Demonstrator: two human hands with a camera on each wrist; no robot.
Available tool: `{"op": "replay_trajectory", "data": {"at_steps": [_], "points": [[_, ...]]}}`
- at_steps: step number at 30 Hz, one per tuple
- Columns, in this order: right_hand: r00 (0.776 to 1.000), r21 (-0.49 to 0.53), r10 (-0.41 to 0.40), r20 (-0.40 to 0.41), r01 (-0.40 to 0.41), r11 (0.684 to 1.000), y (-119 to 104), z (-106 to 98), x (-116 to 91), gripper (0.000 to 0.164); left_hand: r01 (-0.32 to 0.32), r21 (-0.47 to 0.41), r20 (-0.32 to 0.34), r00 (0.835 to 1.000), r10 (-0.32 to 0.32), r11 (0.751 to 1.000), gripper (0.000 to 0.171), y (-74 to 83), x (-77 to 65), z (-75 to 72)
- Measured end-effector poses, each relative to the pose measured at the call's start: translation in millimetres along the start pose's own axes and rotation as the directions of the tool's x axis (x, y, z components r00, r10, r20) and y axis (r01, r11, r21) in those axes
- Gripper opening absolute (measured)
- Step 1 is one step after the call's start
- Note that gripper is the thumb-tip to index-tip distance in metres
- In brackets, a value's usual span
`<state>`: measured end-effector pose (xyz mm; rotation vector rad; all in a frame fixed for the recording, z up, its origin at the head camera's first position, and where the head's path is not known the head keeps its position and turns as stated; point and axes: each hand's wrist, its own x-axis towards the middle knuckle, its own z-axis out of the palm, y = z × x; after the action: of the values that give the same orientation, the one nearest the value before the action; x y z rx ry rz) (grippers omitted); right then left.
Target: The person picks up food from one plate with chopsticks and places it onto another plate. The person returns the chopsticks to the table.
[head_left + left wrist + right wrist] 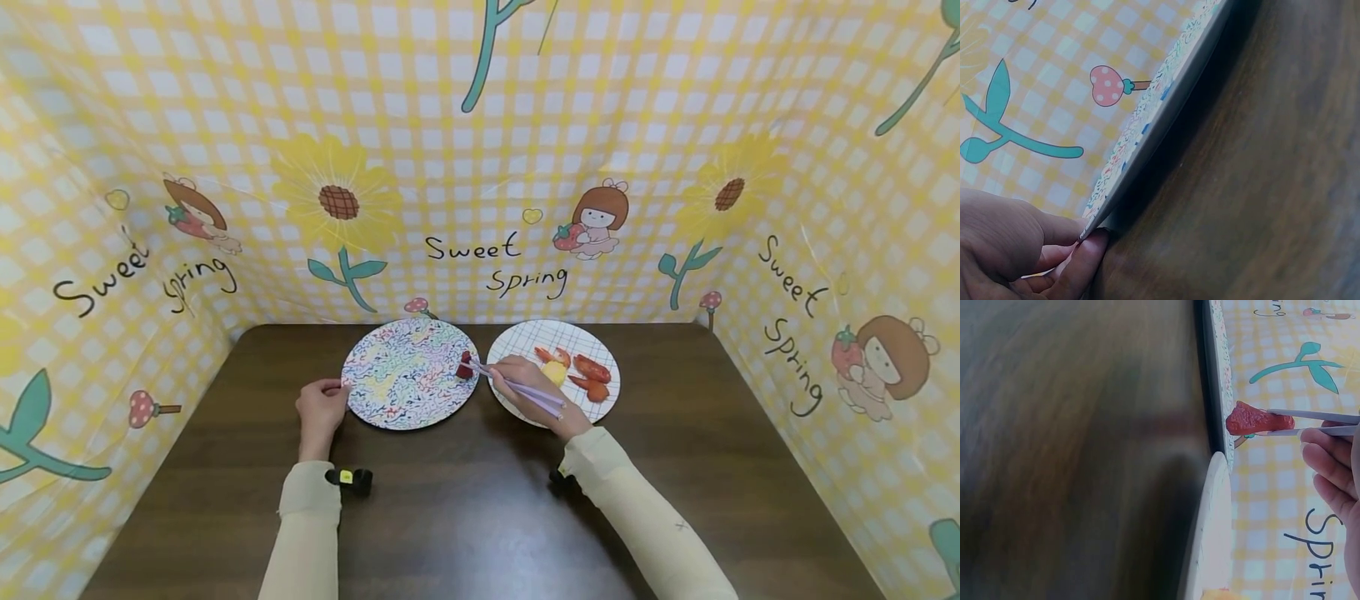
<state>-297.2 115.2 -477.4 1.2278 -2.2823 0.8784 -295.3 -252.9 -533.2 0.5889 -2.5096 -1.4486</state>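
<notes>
My left hand (322, 408) pinches the left rim of a round plate with multicoloured squiggles (405, 383); in the left wrist view, thumb and fingers hold the plate's edge (1141, 147). My right hand (521, 383) holds a pair of pale purple chopsticks (536, 395). Between their tips is a dark red, glossy piece of food (1254, 420), over the right side of the squiggle plate. Whether the piece touches the plate, I cannot tell. Below the right hand stands a white plate with a grid pattern (517, 337), partly hidden by that hand.
On the grid plate lie a yellow piece (555, 372), shrimp-like orange pieces (551, 356) and reddish-brown pieces (591, 367). Both plates stand near the back of a dark wooden table (450, 508). Yellow checked cloth (465, 183) walls in the back and sides.
</notes>
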Motion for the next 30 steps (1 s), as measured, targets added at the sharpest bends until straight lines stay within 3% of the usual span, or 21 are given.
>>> {"op": "replay_trajectory", "data": {"at_steps": [8, 16, 23, 30], "points": [[0.996, 0.036, 0.07, 0.049, -0.072, 0.997, -0.4, 6.5, 5.8, 0.016, -0.014, -0.001, -0.004, 1.0, 0.014, 1.0, 0.032, 0.3, 0.8, 0.0], [0.988, 0.113, 0.141, 0.055, -0.147, 0.983, -3.0, 9.1, 9.5, 0.028, -0.008, -0.014, 0.002, 1.0, 0.008, 1.0, 0.032, -1.2, -0.3, -0.1], [0.993, 0.202, 0.116, 0.016, -0.117, 0.972, 2.5, 13.3, 14.0, 0.031, -0.004, -0.015, -0.002, 1.0, 0.004, 1.0, 0.032, 0.5, 0.3, 0.3], [0.977, 0.22, 0.207, 0.049, -0.213, 0.952, 8.9, 17.4, 13.3, 0.033, -0.007, 0.0, -0.01, 1.0, 0.007, 1.0, 0.032, 0.7, -0.3, 0.1]]}}
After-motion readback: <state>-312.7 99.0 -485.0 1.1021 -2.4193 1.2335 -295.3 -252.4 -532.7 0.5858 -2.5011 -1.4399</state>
